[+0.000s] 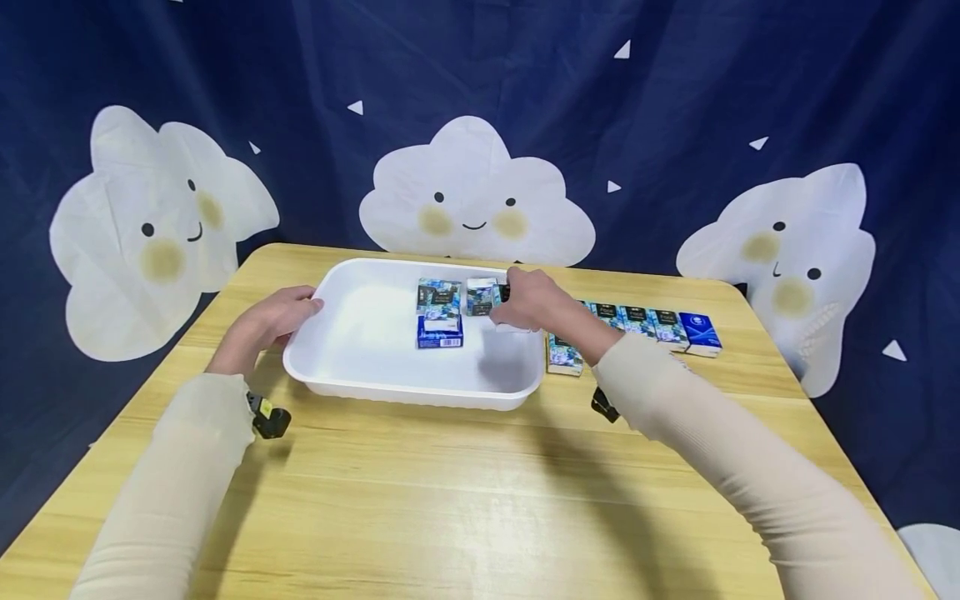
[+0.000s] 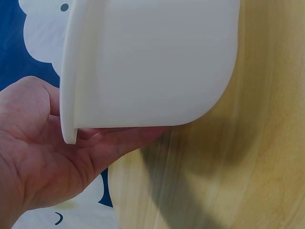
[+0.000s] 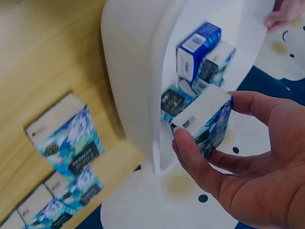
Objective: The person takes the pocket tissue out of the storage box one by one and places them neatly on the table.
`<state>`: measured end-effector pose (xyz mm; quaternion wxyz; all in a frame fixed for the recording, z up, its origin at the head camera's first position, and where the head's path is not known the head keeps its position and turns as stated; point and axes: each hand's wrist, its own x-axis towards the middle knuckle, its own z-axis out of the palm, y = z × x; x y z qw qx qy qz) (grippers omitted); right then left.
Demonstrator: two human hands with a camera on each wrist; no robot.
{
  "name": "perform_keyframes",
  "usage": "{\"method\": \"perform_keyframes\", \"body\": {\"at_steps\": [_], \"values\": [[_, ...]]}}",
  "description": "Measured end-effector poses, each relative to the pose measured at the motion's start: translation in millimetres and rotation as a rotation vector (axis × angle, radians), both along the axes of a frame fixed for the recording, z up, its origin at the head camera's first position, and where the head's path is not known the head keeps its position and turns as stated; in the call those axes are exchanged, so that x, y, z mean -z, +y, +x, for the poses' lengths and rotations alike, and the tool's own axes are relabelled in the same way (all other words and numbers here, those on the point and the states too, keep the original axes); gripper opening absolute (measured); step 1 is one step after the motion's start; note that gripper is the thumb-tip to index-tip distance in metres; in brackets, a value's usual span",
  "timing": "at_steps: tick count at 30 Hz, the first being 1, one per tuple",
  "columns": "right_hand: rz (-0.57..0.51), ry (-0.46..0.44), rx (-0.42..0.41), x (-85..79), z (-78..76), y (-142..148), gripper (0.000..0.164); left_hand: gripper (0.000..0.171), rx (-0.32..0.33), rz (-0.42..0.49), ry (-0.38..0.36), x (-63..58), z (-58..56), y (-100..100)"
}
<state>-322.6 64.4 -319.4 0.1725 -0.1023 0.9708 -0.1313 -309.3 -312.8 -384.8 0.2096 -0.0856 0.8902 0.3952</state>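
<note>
The right hand (image 1: 534,300) pinches a flowered packet (image 3: 202,112) between thumb and fingers over the right end of the white tray (image 1: 360,333), while the left hand (image 1: 281,315), well apart from it, grips the tray's left end. The step in hand looks like setting this 1 packet inside, where a blue packet (image 3: 198,47) and other flowered packets (image 1: 440,296) lie, with a packet row (image 1: 636,321) on the table (image 1: 480,500) to the right. The next move seems to call for lowering it clear of its neighbours, then parting the fingers.
</note>
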Motion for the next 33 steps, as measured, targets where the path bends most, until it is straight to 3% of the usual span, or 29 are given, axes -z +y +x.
{"method": "perform_keyframes", "body": {"at_steps": [13, 33], "values": [[0.008, 0.079, -0.013, -11.5, 4.4, 40, 0.07, 0.059, -0.015, -0.005, -0.011, 2.4, 1.0, -1], [-0.022, 0.034, 0.034, 14.5, 14.1, 99, 0.073, 0.06, 0.006, 0.005, -0.007, 0.5, -0.8, -1]]}}
